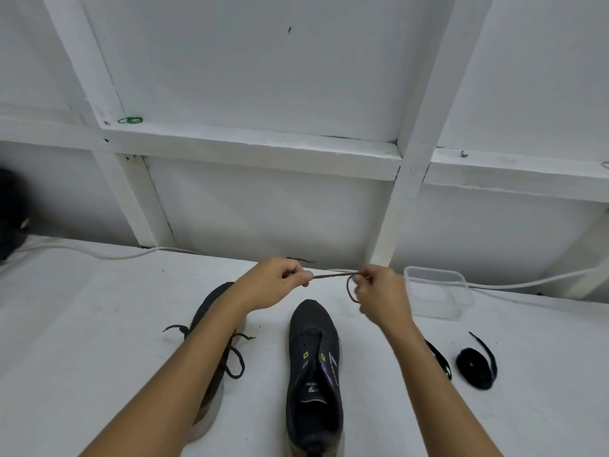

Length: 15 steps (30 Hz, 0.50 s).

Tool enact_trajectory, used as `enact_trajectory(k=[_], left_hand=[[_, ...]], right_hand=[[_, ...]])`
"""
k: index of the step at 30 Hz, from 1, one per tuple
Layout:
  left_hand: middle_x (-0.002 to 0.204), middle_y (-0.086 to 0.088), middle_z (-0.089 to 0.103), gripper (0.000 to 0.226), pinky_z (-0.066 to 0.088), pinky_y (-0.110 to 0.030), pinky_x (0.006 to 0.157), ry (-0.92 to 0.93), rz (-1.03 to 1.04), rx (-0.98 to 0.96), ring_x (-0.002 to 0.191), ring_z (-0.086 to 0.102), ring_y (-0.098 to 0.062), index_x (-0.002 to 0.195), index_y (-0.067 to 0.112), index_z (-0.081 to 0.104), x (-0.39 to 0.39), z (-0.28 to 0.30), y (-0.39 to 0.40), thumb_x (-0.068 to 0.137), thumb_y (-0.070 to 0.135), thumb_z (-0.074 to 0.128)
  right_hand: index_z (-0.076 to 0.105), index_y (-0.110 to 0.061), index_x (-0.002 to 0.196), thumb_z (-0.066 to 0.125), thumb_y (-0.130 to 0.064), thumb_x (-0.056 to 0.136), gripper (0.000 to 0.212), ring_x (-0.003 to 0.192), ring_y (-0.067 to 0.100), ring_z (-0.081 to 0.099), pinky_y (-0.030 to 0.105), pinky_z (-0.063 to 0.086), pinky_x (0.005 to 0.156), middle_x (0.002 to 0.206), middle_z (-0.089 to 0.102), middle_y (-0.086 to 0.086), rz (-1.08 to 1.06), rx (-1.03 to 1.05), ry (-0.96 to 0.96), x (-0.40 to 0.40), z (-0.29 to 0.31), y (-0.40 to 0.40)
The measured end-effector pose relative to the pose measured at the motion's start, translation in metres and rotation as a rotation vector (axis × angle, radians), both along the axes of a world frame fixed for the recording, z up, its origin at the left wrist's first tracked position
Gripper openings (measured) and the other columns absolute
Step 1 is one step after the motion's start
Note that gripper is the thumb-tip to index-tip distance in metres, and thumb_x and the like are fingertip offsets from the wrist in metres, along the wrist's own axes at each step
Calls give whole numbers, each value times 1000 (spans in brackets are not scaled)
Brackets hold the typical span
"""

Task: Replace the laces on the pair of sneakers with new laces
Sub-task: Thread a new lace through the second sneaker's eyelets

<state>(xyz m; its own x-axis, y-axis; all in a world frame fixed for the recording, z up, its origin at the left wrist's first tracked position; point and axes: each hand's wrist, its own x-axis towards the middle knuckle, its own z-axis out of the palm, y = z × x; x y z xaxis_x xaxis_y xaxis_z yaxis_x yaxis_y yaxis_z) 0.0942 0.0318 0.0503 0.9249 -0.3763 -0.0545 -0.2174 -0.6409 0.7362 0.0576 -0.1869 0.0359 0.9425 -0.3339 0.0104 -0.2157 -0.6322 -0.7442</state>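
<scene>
Two hands, left (280, 285) and right (379, 293), pinch one lace (333, 276); two sneakers (314, 367); one coiled lace (474, 362).

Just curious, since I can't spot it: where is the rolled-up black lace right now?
In the head view, the rolled-up black lace lies on the white table at the right, past the right forearm and nearer the person than the clear plastic container.
</scene>
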Motion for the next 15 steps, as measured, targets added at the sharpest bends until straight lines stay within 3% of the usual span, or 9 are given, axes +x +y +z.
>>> enact_trajectory(k=[2, 3, 6, 7, 9, 11, 15], left_hand=[[62, 9, 44, 31, 32, -27, 58, 0, 22, 20, 53, 35, -9, 82, 29, 72, 2, -3, 12, 98, 49, 55], [61, 10, 43, 31, 32, -27, 57, -3, 31, 24, 52, 34, -7, 82, 29, 72, 3, -5, 15, 99, 48, 54], [58, 10, 41, 29, 30, -27, 55, -12, 30, 16, 50, 33, -7, 84, 27, 72, 3, -7, 10, 100, 44, 54], [58, 9, 40, 29, 29, -27, 54, -15, 17, 15, 50, 33, -7, 85, 26, 72, 2, -7, 4, 100, 44, 54], [57, 8, 41, 30, 28, -28, 53, -22, -23, 17, 50, 33, -8, 86, 24, 72, 0, -5, -11, 100, 43, 54], [59, 8, 44, 31, 29, -28, 54, -23, -58, 22, 52, 35, -9, 86, 24, 72, -1, -2, -19, 100, 45, 54], [56, 12, 41, 28, 30, -27, 55, 2, -45, 66, 51, 35, -7, 87, 30, 72, 1, 2, -2, 100, 46, 54]], right_hand=[[75, -10, 91, 60, -9, 92, 14, 72, 35, 70, 41, 60, 70, 76, 71, 11, -114, -34, 42, 2, -8, -24], [75, -10, 97, 60, -7, 92, 16, 71, 32, 70, 37, 60, 67, 75, 70, 8, -118, -54, 82, 0, -11, -30], [65, -22, 130, 57, 2, 94, 44, 54, 6, 61, 20, 47, 41, 76, 66, -6, 38, 47, 161, -6, -11, -16], [61, -29, 135, 57, 1, 94, 50, 47, 1, 57, 18, 43, 39, 75, 67, -6, 113, 90, 149, -9, -8, -4], [66, -33, 127, 59, -8, 97, 39, 41, 1, 53, 16, 41, 43, 72, 69, -4, 277, 59, 88, -10, -5, 18], [74, -25, 104, 59, -15, 98, 19, 39, 4, 51, 16, 41, 44, 73, 71, 2, 333, 0, 37, -7, -4, 28], [74, -16, 86, 63, -12, 94, 14, 51, 19, 61, 32, 57, 56, 74, 72, 8, 80, 33, 8, 2, -6, 7]])
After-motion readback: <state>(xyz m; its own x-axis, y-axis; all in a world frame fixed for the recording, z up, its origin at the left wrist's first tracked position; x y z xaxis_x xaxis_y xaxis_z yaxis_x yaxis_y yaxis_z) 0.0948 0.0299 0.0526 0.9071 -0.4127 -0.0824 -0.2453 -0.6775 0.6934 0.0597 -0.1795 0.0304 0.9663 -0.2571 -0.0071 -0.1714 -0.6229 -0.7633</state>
